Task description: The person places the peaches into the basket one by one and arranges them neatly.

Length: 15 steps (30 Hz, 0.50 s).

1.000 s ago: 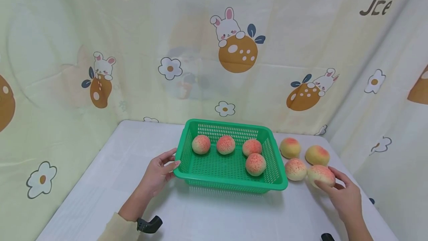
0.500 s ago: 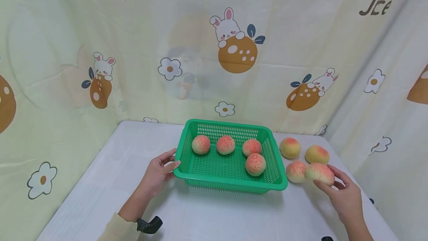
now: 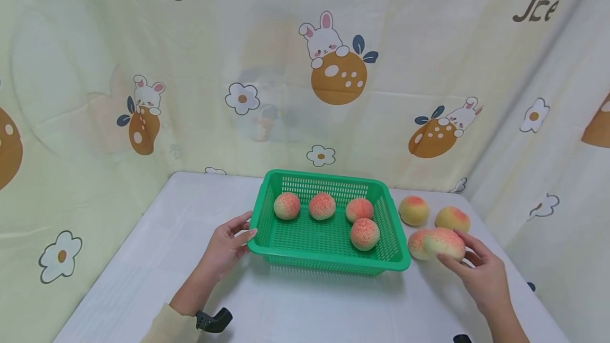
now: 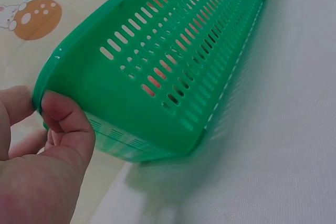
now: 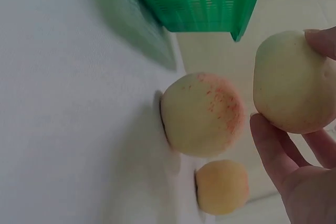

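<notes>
My left hand pinches the left rim of a green plastic basket between thumb and fingers; the left wrist view shows the thumb against the basket's outside. Several pink-speckled peaches sit inside, two of them touching at the right. To the basket's right, my right hand grips a pale pink-topped peach by its sides. That peach is off the table in the right wrist view and partly hides another speckled peach resting there. Behind them lie two yellow peaches with reddish tops.
A white-covered table carries everything. A patterned curtain hangs close behind its back edge, and another curtain borders the right side. A black strap is on my left wrist.
My right hand has lifted the peach and moved it left and slightly up toward the basket, now overlapping the neighbouring peach in view. The left hand and basket have stayed put.
</notes>
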Motion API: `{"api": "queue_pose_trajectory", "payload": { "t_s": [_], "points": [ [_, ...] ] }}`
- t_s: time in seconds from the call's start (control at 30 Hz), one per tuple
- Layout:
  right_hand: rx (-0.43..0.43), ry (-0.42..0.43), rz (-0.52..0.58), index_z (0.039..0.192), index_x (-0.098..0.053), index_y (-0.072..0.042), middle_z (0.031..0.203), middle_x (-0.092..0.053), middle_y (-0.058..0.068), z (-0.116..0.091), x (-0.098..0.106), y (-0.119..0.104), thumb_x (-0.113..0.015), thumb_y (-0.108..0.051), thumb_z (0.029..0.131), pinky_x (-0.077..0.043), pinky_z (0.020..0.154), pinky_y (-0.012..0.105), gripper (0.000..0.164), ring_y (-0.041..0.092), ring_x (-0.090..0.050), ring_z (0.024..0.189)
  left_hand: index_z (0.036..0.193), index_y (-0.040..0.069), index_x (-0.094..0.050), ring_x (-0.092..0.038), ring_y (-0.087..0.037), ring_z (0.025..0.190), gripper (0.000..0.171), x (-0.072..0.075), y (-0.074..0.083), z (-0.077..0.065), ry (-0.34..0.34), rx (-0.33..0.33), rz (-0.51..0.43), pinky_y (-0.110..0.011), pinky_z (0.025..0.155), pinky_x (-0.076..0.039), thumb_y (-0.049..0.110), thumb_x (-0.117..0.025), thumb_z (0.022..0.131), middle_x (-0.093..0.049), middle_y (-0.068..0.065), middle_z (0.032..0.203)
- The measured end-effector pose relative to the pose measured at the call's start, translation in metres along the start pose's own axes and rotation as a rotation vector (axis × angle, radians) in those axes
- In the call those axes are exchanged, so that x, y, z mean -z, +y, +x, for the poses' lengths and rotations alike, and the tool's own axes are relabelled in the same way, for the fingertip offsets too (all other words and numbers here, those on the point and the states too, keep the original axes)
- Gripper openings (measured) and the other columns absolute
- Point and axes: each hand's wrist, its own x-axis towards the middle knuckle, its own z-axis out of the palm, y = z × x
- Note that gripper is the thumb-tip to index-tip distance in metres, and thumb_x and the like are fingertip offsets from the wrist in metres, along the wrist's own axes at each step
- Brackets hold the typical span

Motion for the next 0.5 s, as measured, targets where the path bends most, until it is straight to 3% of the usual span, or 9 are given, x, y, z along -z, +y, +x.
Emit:
{"api": "queue_pose_trajectory", "payload": {
  "t_s": [0.3,0.5],
  "points": [
    [0.065,-0.051,0.114,0.146,-0.055,-0.005,0.122,-0.063,-0.026,-0.005,-0.016,-0.025,-0.085,-0.001,0.081,-0.057,0.076,0.010,0.071,-0.008,-0.065,0.096,0.152,0.010,-0.048,-0.060,-0.016,0.101,0.057,0.001,0.000,0.000,-0.001,-0.005,0.002,-0.023,0.083,-0.061,0.003,-0.065,0.099,-0.048,-0.009,0.120],
    [0.096,-0.049,0.062,0.146,-0.056,-0.007,0.122,-0.062,-0.030,-0.007,-0.024,-0.040,-0.085,-0.003,0.082,-0.056,0.076,0.008,0.071,-0.012,-0.063,0.100,0.152,0.010,-0.048,-0.060,-0.017,0.103,0.058,0.000,0.000,-0.001,0.000,-0.004,-0.007,-0.024,0.082,-0.061,0.003,-0.066,0.098,-0.048,-0.010,0.121]
  ]
}}
